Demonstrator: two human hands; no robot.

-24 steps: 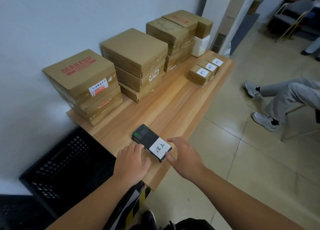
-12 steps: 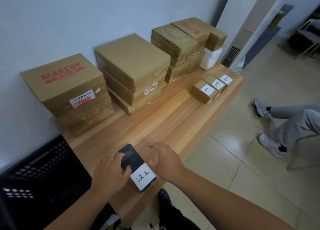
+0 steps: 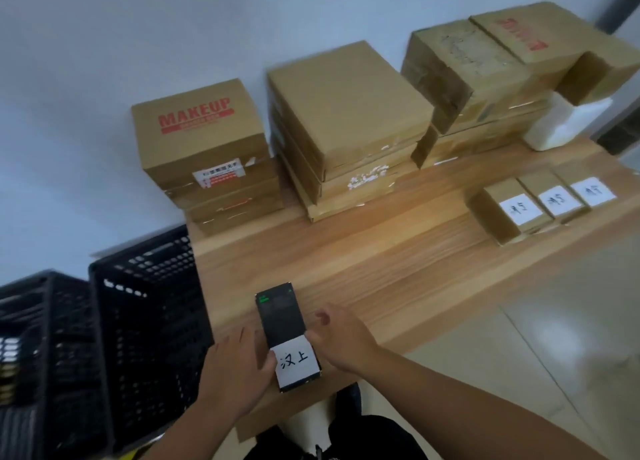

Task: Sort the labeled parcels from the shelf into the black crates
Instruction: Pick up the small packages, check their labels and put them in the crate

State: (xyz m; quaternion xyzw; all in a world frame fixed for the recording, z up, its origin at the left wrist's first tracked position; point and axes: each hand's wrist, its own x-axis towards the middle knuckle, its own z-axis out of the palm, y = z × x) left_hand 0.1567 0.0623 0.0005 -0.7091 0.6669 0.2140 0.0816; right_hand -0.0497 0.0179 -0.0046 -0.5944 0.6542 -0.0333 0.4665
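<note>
- Head view: the sort is at an early step, by my reading. One black parcel (image 3: 282,321) with a white label (image 3: 297,362) lies at the near edge of the wooden shelf (image 3: 381,252), between the two hands and not yet in a crate.
- The left hand (image 3: 239,369) lies along the parcel's left side. Its thumb is hooked over the label's left edge and its fingers are stretched out beside the parcel; I cannot tell whether any reach beneath.
- The right hand (image 3: 341,338) has its thumb against the parcel's right edge. Its fingers are loosely bent and off the parcel.
- The near black crate (image 3: 145,321) stands just left of the shelf, with a second crate (image 3: 34,338) further left. I cannot tell what either holds.
- Still to do: three small labeled parcels (image 3: 540,200) sit in a row on the shelf's right part, well apart from the hands.
- The cardboard stacks along the wall, the left one topped by the MAKEUP box (image 3: 197,127), also stand untouched. Whether they belong to the sort I cannot say.
- Against half a second ago, the parcel has been drawn toward the near edge and turned, so its label end faces the person.
- The left fingers, then on the parcel's dark top, now lie beside it. The right hand, then hovering apart, now touches it.
- The view has swung left: the second crate has come in and the seated person's legs have gone out. The three small parcels and the stacks have kept their places.
</note>
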